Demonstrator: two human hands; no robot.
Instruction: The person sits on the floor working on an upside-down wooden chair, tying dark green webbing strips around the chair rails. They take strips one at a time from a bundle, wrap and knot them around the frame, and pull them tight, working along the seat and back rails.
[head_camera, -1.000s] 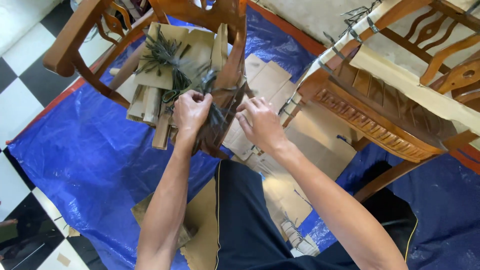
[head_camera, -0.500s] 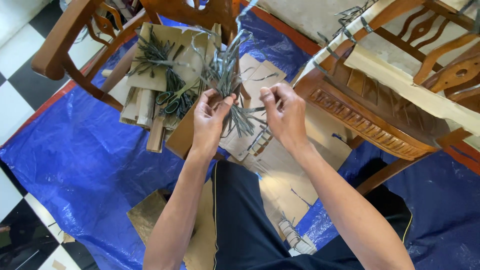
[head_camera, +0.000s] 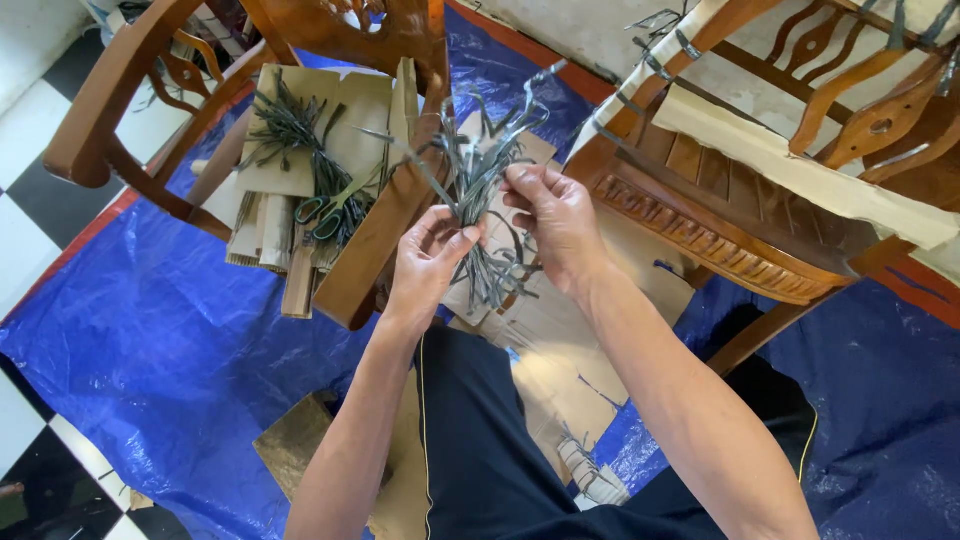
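Note:
My left hand (head_camera: 428, 262) and my right hand (head_camera: 553, 218) both grip a bundle of grey-green plastic strips (head_camera: 480, 180), held up over flat cardboard sheets (head_camera: 560, 330). The strips fan out above and below my fingers. My right hand pinches the upper part of the bundle. My left hand holds it just below, thumb against the strips. A second pile of similar strips (head_camera: 290, 130) lies on cardboard on the left chair seat, with green-handled scissors (head_camera: 325, 215) beside it.
A wooden armchair (head_camera: 110, 110) stands at the left and another carved wooden chair (head_camera: 740, 200) with taped cardboard at the right. A blue tarp (head_camera: 160, 340) covers a checkered floor (head_camera: 30, 230). My dark trousers (head_camera: 480, 450) fill the lower middle.
Both hands have lifted the bundle of strips from near the chair frame up and to the right, and the strips now fan out higher between my fingers.

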